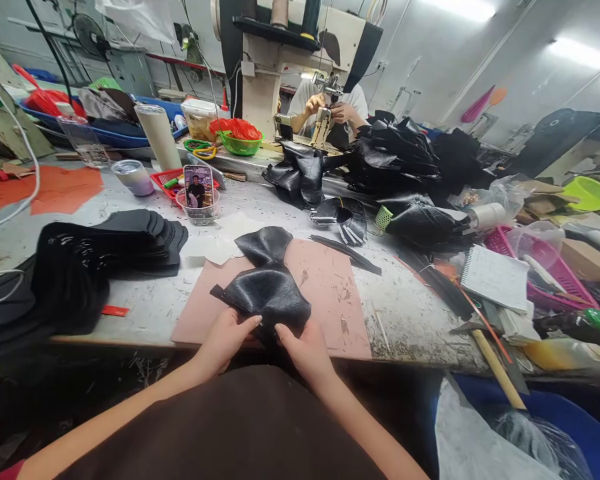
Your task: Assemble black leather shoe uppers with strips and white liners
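A shiny black leather piece (265,293) is held at its near edge by both hands, over the front of a pink board (330,300). My left hand (230,337) pinches it with the thumb on top, the fingers hidden beneath. On its right side my right hand (303,343) grips it in the same way, thumb on top. Just beyond, a second black leather section (265,245) lies on the board's far edge; whether it joins the held piece I cannot tell. White paper (215,240) lies beside it to the left.
Stacked black pieces (110,247) stand at left. A phone (199,190) leans in a clear tub, near a tumbler (157,137). Black leather heaps (395,157) lie at back right, with a notebook (495,277) and a hammer (497,367) nearer. A co-worker's hands (317,103) show behind the sewing machine (260,80).
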### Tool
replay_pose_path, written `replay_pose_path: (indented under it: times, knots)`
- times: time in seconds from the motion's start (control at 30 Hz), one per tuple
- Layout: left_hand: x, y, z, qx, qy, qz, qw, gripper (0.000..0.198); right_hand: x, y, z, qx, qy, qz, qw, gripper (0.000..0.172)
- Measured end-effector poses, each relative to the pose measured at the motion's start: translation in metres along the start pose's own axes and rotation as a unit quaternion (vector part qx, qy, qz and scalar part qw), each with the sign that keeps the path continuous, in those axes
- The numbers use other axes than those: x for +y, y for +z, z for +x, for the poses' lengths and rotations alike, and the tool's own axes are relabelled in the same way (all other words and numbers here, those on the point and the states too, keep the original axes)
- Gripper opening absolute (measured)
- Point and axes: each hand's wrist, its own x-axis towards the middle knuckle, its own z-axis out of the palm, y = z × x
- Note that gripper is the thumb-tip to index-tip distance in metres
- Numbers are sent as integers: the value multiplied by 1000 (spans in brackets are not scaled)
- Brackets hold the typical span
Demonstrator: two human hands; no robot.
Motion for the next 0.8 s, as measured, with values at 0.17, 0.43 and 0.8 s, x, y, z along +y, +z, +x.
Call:
replay_pose_path:
  times: [0.17,0.43,0.8]
  knots:
    - [-2,0,2,5,-2,8,1000,26,3,0,1,6,-12,-1,1000,26]
    - [-1,4,3,25,9,-29,999,25,-2,0,1,10,-14,-19,1000,23]
    - [-4,10,3,56,-83,-74,992,20,-5,-1,-1,-2,-15,65,998,24]
